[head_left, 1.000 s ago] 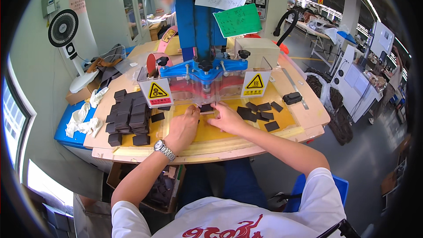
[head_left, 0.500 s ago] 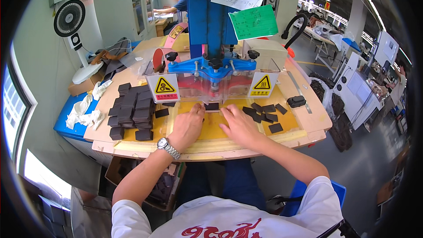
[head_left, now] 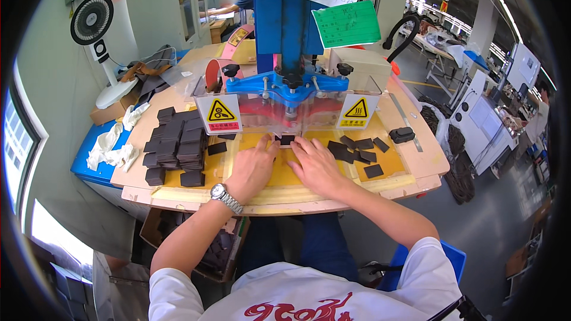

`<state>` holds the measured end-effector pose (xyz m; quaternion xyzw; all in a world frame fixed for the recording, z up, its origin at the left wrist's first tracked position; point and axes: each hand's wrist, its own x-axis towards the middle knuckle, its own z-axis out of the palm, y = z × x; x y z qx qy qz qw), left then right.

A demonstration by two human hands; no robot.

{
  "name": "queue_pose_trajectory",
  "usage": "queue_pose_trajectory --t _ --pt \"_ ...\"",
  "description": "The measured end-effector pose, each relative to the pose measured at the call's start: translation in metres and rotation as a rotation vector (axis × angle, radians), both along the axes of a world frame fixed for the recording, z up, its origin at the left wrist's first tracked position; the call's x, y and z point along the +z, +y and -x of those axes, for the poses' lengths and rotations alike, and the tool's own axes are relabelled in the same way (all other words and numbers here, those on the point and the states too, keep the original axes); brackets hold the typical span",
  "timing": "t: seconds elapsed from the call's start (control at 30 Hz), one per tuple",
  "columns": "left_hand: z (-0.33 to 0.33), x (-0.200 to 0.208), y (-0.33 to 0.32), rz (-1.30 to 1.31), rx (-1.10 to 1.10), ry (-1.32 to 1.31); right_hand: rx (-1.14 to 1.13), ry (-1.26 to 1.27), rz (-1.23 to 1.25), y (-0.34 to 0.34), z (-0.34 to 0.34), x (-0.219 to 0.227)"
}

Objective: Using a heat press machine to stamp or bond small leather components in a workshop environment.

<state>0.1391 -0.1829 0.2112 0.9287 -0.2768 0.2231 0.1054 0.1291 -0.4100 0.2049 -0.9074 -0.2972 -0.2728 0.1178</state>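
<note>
A small black rectangular piece [head_left: 286, 140] lies on the yellow work surface under the front of the blue press [head_left: 290, 83]. My left hand [head_left: 254, 165], a metal watch on its wrist, has its fingers drawn together at the piece's left end; its thumb is hidden. At the right end, the fingertips of my right hand [head_left: 317, 166] touch the piece, with the fingers stretched forward and the thumb apart on the yellow surface. Several loose black pieces [head_left: 373, 170] lie scattered right of my right hand. Tall stacks of like pieces [head_left: 172, 142] stand left of my left hand.
A clear guard with two warning signs [head_left: 219, 114] hangs just beyond my hands. A black oblong object [head_left: 402, 135] and a metal ruler [head_left: 406, 122] lie at the right. White cloths [head_left: 110, 145] and a fan [head_left: 92, 21] are at the left. A box of scraps [head_left: 217, 255] sits below the table.
My right hand has moved slightly left, and its fingertips have come closer to the black piece. My left fingers have shifted a little at its other end. The view has tilted slightly.
</note>
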Motion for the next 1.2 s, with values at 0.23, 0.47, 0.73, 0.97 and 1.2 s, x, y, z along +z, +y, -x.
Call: queue_pose_trajectory --t 0.23,0.47,0.73,0.97,1.2 --pt "-0.012 0.003 -0.005 -0.023 0.053 0.019 -0.024 0.059 -0.064 0.005 -0.004 0.002" --pt "-0.009 0.004 -0.012 -0.069 0.087 -0.015 -0.119 0.025 -0.071 0.013 -0.016 -0.001" --pt "-0.006 -0.006 -0.008 -0.062 0.074 -0.047 -0.119 -0.025 -0.044 0.016 -0.02 -0.003" --pt "0.0 0.006 -0.008 -0.109 0.076 0.011 -0.086 -0.019 -0.077 0.011 -0.013 -0.003" --pt "0.036 0.012 -0.001 0.165 0.032 -0.067 0.069 0.206 -0.401 -0.002 0.04 0.0"
